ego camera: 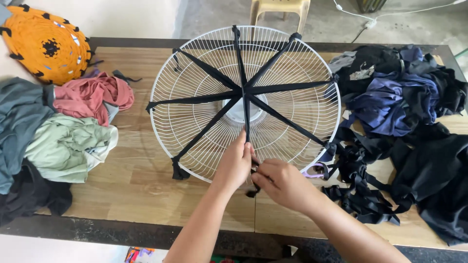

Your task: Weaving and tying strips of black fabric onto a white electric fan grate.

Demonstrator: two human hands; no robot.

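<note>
A round white wire fan guard (195, 126) lies flat on the wooden table (141, 185). Several black fabric strips (278, 87) run like spokes from its rim to the centre, knotted at the rim. My left hand (235, 164) pinches the nearest black strip (246, 122) at the guard's front rim. My right hand (282, 184) grips the loose end of that same strip just below the rim, close beside the left hand. The knot itself is hidden between my fingers.
At the right lie a pile of dark blue and black cloth (399, 92) and cut black strips (360, 190). To the left are pink (92, 97), pale green (68, 146) and grey-green (19, 122) garments, and an orange woven round mat (46, 44). A plastic stool (280, 9) stands behind the table.
</note>
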